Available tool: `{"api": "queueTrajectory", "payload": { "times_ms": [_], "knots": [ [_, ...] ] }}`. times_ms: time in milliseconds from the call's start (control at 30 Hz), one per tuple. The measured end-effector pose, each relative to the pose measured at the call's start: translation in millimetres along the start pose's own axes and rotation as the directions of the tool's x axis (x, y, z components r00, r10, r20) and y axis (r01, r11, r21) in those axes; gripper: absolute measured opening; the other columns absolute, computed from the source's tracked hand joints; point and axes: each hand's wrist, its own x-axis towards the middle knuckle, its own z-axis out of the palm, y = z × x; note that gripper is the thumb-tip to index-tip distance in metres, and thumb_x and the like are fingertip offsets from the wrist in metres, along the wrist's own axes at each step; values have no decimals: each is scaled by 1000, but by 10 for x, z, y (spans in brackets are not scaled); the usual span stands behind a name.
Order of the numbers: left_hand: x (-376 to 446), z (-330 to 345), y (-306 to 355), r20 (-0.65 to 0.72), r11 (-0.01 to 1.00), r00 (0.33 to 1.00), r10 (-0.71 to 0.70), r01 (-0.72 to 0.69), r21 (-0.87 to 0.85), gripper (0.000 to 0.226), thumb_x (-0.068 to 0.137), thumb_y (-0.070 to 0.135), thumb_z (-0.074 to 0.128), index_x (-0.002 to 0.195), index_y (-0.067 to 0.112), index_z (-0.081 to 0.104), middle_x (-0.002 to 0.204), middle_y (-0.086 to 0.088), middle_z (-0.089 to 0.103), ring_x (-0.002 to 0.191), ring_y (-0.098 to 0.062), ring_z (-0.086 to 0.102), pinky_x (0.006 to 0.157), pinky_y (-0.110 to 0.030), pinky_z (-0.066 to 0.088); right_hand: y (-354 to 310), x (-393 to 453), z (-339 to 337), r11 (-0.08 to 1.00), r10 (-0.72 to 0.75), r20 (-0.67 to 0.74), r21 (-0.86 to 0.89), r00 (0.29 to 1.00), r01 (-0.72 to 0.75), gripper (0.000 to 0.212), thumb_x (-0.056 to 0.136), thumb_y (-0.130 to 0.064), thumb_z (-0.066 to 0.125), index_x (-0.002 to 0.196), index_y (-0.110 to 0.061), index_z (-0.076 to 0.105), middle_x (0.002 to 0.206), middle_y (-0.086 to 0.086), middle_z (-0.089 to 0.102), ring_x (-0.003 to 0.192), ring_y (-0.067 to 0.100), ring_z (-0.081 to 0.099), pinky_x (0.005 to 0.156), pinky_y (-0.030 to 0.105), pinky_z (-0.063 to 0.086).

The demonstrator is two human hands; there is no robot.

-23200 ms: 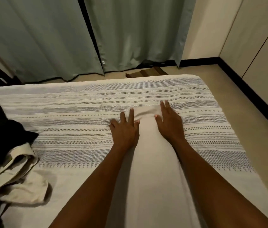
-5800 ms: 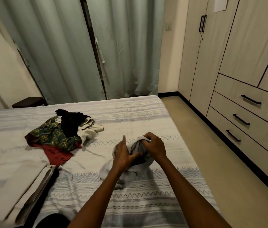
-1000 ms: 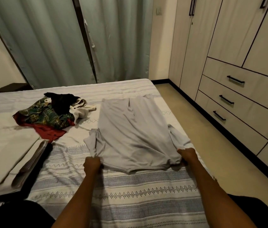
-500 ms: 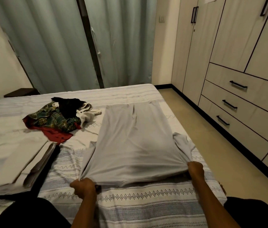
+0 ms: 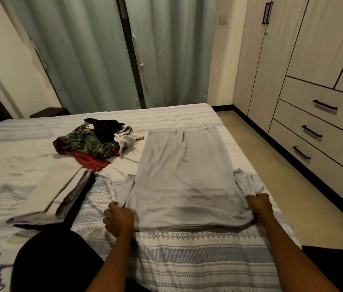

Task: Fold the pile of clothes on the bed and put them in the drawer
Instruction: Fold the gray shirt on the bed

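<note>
Grey shirt [image 5: 184, 178] now lies spread flat along the bed [image 5: 198, 258], drawn nearer us than a second ago. Left hand [image 5: 119, 220] and right hand [image 5: 259, 204] each grip a shoulder corner, fingers curled. We judge folding can begin; the pile [image 5: 94, 140] waits.
</note>
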Motion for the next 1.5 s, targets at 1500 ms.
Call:
{"api": "queueTrajectory", "payload": {
  "times_ms": [1500],
  "knots": [
    [-1672,3012,3014,599,365,25,800,-813,-454,33,101,5,49,133,10,52,135,-12,50,115,-27,58,94,-32,48,353,571,-406,896,111,-433,432,895,98,41,93,11,44,109,-12,74,113,-1,64,115,22,60,98,25,43]
  ]
}}
